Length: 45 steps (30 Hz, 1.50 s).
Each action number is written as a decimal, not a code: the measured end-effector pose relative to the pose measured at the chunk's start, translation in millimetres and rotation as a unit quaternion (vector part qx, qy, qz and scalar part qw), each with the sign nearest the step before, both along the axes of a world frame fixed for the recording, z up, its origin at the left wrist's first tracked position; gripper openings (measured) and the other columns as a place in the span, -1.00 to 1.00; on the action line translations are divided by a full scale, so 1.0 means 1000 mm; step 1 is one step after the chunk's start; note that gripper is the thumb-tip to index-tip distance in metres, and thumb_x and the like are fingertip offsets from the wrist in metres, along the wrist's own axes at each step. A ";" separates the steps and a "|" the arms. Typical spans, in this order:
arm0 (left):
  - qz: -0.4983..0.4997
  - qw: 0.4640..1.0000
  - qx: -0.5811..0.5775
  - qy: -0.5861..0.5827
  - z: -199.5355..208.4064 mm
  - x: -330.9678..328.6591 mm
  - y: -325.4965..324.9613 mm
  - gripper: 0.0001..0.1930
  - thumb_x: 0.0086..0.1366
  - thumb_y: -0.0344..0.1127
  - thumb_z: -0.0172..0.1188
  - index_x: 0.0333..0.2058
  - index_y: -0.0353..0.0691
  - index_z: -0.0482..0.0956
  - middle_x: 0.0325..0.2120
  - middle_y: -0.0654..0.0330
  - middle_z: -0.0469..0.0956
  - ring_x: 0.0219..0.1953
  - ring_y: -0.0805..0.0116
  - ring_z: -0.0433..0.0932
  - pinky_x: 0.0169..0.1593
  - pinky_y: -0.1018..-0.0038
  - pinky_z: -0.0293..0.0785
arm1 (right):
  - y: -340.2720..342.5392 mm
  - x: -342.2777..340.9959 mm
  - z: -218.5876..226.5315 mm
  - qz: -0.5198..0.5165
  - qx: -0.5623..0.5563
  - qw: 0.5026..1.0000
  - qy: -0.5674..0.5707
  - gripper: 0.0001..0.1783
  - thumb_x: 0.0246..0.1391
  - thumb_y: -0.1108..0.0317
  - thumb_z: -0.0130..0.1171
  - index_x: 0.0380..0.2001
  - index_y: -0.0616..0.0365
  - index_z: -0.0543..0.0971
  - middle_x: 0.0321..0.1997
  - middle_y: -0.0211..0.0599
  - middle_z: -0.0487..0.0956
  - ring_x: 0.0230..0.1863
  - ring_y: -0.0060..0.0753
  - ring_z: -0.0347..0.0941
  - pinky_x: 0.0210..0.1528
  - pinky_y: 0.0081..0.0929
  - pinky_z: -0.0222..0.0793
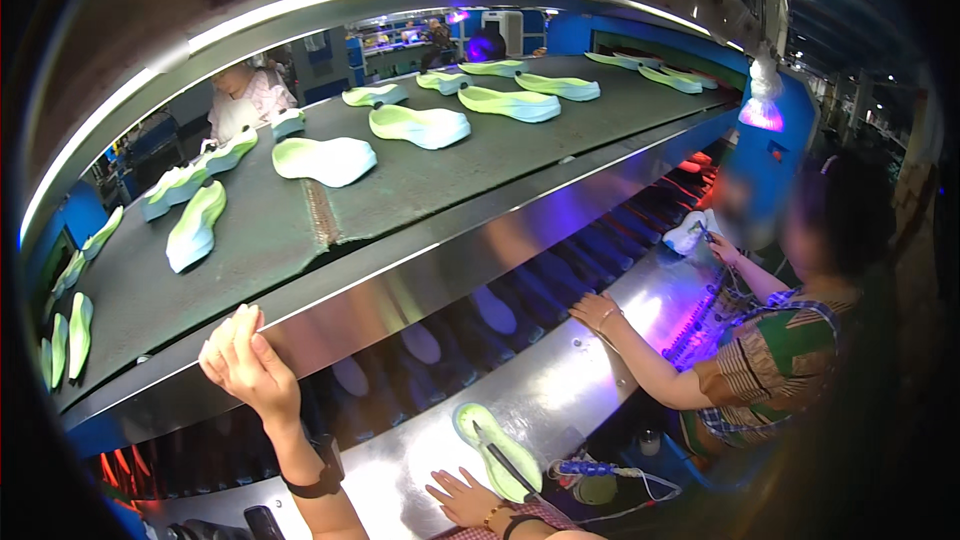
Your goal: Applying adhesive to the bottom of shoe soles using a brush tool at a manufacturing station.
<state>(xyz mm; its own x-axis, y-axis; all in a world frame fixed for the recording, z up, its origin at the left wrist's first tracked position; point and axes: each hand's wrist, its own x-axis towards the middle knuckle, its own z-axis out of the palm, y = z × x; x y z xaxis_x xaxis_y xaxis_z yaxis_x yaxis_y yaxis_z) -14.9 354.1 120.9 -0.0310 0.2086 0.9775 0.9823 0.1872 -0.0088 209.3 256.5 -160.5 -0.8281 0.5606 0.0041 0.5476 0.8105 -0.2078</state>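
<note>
At the left, my left hand (248,360) is curled over the conveyor's metal edge (330,325), fingers together; its wrist wears a dark band. My right hand (465,498) lies flat on the metal work shelf (385,480), fingers spread and holding nothing. Just to its right is a yellow-green foam shoe midsole (470,430), hollow side up. Across the midsole lies a slim dark tool (512,460) with a narrow tip, perhaps a brush; its lower end is hidden near my right wrist. The dark conveyor belt (420,190) carries several yellow-green and white midsoles (325,160).
At my right, a co-worker (780,350) rests one hand on the shelf and holds a thin tool at a pale midsole (688,233). Between us are a blue coiled hose (590,467) and small containers. Another person (250,105) stands beyond the belt. Beneath it, dark slots hold more soles.
</note>
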 end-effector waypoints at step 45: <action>-0.009 1.000 0.001 0.010 -0.002 0.012 0.013 -0.76 0.23 -0.34 -0.13 -0.27 -0.25 0.52 -0.27 0.19 0.50 -0.16 0.23 0.36 0.01 0.35 0.11 | 0.014 0.012 -0.010 -0.005 -0.021 1.000 0.002 -0.40 0.08 0.15 -0.18 0.20 0.03 0.09 0.30 -0.18 0.02 0.31 -0.26 -0.05 0.26 -0.10 -0.13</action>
